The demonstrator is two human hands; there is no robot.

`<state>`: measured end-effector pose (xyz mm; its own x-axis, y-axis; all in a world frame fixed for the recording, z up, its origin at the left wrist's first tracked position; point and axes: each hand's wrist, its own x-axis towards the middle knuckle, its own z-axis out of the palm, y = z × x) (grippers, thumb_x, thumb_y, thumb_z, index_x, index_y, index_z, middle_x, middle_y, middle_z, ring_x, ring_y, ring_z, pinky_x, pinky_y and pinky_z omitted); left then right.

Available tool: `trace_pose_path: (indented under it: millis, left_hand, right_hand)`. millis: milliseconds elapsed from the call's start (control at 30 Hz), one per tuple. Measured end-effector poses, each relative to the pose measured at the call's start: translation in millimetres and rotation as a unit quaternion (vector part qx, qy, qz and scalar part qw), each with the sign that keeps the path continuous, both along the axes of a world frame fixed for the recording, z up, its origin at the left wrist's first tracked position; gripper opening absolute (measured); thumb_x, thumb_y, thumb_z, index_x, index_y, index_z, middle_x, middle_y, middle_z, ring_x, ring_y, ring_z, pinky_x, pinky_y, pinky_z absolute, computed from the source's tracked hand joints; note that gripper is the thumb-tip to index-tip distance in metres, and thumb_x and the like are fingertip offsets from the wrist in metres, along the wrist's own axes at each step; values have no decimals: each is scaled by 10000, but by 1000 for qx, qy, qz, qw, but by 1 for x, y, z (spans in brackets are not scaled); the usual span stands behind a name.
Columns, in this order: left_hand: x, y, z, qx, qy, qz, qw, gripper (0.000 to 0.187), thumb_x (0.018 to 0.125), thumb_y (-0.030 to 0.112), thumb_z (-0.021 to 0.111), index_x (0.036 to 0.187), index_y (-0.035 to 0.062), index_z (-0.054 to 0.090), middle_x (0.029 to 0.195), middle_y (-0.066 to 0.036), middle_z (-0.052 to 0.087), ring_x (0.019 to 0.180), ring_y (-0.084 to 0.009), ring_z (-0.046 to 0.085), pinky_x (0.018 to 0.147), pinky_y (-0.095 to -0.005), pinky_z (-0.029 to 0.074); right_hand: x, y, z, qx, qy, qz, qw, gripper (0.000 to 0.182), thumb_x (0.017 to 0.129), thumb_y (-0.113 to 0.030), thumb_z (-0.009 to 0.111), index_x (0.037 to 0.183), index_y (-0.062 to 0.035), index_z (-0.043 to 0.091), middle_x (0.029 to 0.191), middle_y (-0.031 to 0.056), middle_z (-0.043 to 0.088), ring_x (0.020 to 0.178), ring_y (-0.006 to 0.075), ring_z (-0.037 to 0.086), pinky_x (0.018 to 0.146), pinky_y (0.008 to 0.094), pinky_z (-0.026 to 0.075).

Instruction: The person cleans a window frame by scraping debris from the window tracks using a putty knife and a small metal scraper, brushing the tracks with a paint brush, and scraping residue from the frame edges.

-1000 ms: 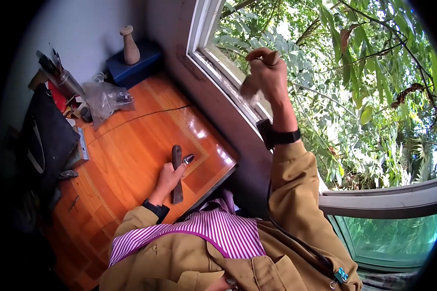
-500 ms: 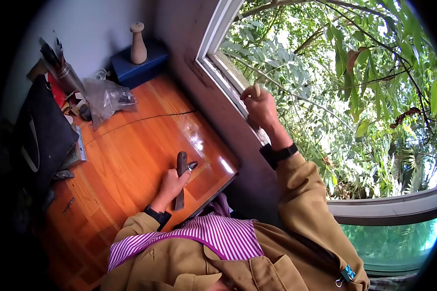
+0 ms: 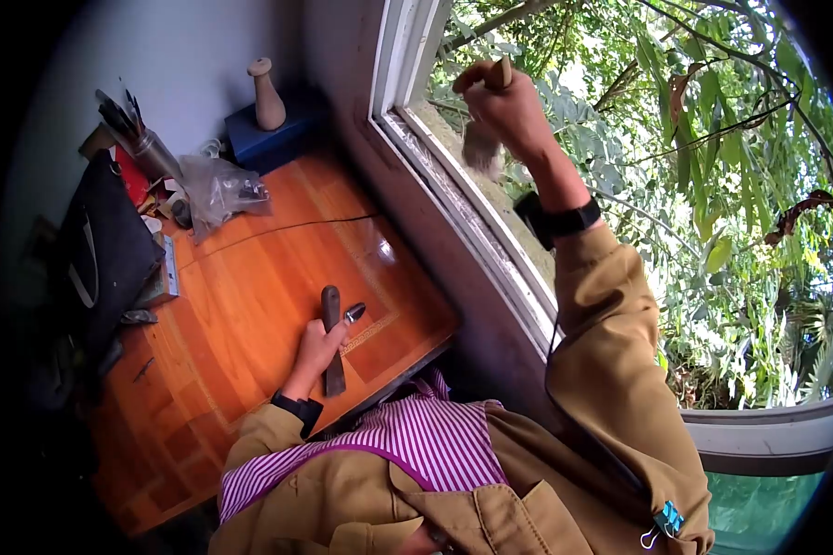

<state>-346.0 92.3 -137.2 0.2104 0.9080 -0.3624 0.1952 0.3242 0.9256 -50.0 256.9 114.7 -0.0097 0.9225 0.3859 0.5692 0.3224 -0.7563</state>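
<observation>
My left hand (image 3: 318,348) is closed on the wooden table (image 3: 250,296), with a long dark bar (image 3: 332,370) under it. A short tool with a dark tip and shiny collar (image 3: 354,313) sticks out beside the thumb. Up at the open window, my right hand (image 3: 511,113) is wrapped round a brush (image 3: 482,151). The brush's light wooden handle end shows above the fist, and its greyish bristles hang below, over the outer ledge, slightly blurred.
A window frame (image 3: 472,236) runs along the table's right side, with leafy branches outside. At the back stand a blue box (image 3: 250,139) with a wooden peg-like piece (image 3: 267,102), a plastic bag (image 3: 215,190) and a metal pen holder (image 3: 155,155). A black pouch (image 3: 111,236) lies left.
My right hand has moved up and outward from the window frame, bringing the brush's bristles into view. My left hand keeps its grip at nearly the same place. The view has shifted slightly.
</observation>
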Motion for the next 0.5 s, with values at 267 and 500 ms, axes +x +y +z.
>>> trace_pose_path:
  millis: [267, 500]
  left_hand:
    - [-2, 1, -1, 9, -9, -6, 1000, 326, 863, 231, 580, 640, -6, 582, 583, -42, 573, 548, -112, 546, 524, -262, 429]
    - [-1, -2, -7, 7, -12, 14, 1000, 331, 860, 224, 586, 634, -18, 586, 576, -49, 580, 538, -117, 556, 517, -260, 434]
  right_hand:
    - [48, -21, -63, -234, 214, 99, 943, 115, 771, -37, 565, 868, -34, 626, 571, -21, 494, 461, 61, 432, 402, 216, 301]
    - [42, -4, -6, -53, 219, 75, 971, 136, 788, -10, 530, 873, -31, 635, 599, -29, 506, 484, 50, 431, 408, 218, 319]
